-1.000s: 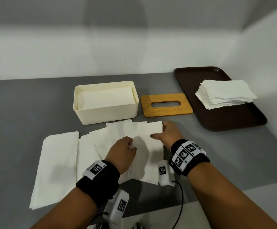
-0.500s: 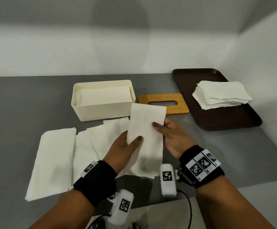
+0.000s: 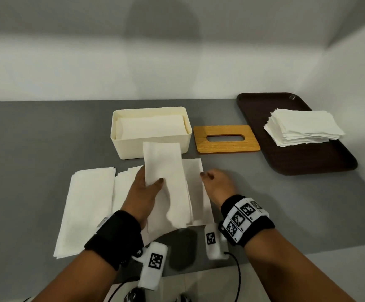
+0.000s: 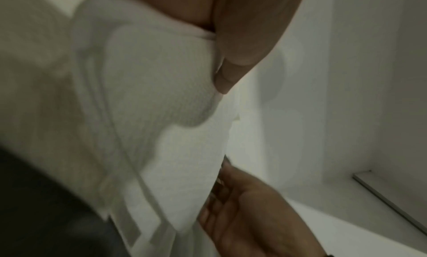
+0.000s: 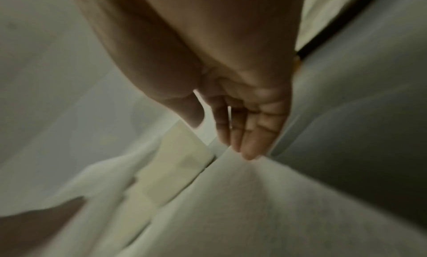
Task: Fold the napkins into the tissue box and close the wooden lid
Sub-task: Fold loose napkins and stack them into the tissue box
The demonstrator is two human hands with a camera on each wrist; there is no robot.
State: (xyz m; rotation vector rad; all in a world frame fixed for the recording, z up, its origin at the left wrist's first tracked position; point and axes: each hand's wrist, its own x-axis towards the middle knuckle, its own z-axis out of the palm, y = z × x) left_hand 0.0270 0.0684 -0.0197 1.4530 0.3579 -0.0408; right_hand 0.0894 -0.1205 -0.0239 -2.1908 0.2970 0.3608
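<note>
My left hand pinches a folded white napkin, thumb on top, and holds it lifted and tilted in front of the cream tissue box. The box stands open with napkins lying flat inside. In the left wrist view the thumb presses on the held napkin. My right hand is off that napkin; its straight fingers touch the right edge of another napkin lying on the table. The wooden lid, with its oval slot, lies flat to the right of the box.
Several folded napkins lie overlapped on the grey table under my hands, with a thicker pile at the left. A dark brown tray at the right, by the white wall, carries a stack of napkins.
The napkin was lifted off the table by both hands. Since then the right hand has let go and dropped to the napkin beneath, while the left hand carries the lifted one slightly left.
</note>
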